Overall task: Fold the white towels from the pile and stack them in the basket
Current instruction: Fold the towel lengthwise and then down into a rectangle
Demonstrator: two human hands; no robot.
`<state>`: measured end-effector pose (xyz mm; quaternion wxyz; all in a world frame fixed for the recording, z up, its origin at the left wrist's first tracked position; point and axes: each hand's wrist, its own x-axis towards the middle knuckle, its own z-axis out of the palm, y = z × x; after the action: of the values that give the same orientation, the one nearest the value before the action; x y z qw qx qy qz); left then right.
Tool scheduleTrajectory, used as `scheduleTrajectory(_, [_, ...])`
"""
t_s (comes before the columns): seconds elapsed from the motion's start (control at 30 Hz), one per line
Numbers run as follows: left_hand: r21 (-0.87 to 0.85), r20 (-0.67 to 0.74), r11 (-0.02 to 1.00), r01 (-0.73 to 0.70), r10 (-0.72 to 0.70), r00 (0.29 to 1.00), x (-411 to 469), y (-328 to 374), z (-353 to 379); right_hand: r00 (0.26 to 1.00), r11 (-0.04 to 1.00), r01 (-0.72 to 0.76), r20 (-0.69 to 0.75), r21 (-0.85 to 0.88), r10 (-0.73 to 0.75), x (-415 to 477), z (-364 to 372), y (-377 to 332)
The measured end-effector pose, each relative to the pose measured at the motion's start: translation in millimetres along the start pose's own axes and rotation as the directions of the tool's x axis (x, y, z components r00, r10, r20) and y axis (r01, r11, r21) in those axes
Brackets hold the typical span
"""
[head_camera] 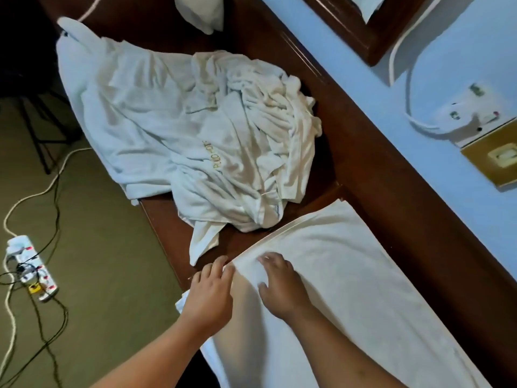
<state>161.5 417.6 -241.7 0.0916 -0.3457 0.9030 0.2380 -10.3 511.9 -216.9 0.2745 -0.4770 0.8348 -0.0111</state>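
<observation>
On the table [165, 219], left hand [208, 295] and right hand [279, 287] press flat on a towel [349, 275]; pile's [167, 121] gold lettering [211, 158] illegible.

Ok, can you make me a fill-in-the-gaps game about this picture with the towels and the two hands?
1. The left hand and the right hand both touch the flat folded white towel, which lies on the dark ____ wooden table.
2. The white power strip with tangled cables lies on the olive carpet floor, on the person's ____ side.
3. The painted wall behind the table is light ____.

Missing words: brown, left, blue.
</observation>
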Motion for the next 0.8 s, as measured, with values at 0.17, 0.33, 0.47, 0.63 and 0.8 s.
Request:
scheduleTrajectory(0.17, [0.055, -0.040, 0.979, -0.194, 0.197, 0.980, 26.8, -7.8, 5.7, 0.997, 0.995, -0.063, -0.051, -0.079, 0.059, 44.7, -27.9, 18.5])
scheduleTrajectory(0.33, [0.054, -0.033, 0.972, -0.229, 0.231, 0.972, 41.9, -7.3, 17.7, 0.992, 0.981, -0.129, -0.016, -0.145, 0.128, 68.1, -49.1, 54.7])
scheduleTrajectory(0.47, [0.051, -0.011, 0.970, -0.237, 0.238, 0.971, 51.3, -4.5, 23.8, 0.969, 0.958, -0.229, 0.047, -0.174, 0.241, 79.9, -51.0, 94.9])
scheduleTrajectory(0.63, [0.049, 0.011, 0.966, -0.255, 0.255, 0.967, 62.5, 1.5, 21.1, 0.967, 0.961, -0.252, 0.019, -0.110, 0.256, 93.0, -41.8, 111.2])
scheduleTrajectory(0.8, [0.059, 0.001, 0.971, -0.231, 0.231, 0.973, 60.7, -1.3, 21.9, 0.972, 0.975, -0.200, -0.144, -0.100, 0.184, 89.6, -28.7, 112.9])
